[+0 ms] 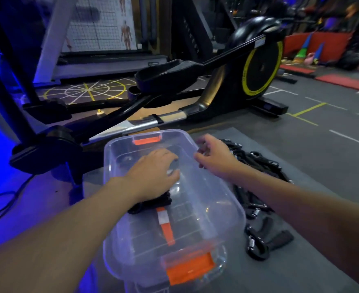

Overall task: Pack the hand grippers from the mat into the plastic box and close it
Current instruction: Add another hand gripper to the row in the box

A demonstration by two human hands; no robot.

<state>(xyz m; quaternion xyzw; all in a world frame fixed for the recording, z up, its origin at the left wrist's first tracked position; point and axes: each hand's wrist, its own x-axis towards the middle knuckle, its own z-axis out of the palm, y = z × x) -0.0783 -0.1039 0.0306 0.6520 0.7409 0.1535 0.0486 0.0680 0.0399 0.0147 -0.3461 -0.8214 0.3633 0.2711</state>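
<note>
Black foam-handled hand grippers with steel coil springs (257, 166), heaped on the grey floor mat (322, 161) just beside the right wall of the box. Lone gripper (259, 244) lying a little apart at the near end of the heap. Probably light one by one, stiff at the spring, soft and grippy at the handles. Hardly fragile, but prone to tangling, handle through coil. Best taken with both handles squeezed together, or across the coil, lifting one clear rather than dragging a bunch.

Packed grippers (153, 203) dark on the floor of the clear plastic box with orange latches (234, 199), towards its left wall. Box walls thin and slick, likely to flex and slide on the mat if pushed from one side. Lid not plainly seen.

Left hand (153, 176) inside the box, palm down over the packed grippers, fingers (170, 157) bent down towards the box floor. Dark shape under the fingertips, too blurred to call pinched or merely touched; cannot tell. Right hand (216, 157) at the right rim, between box and heap, fingers (202, 144) loosely curled, thumb apart, nothing plainly held. Contact with the rim uncertain.

Farther out, black elliptical trainer with a yellow-ringed flywheel (216, 85) behind the box.
</note>
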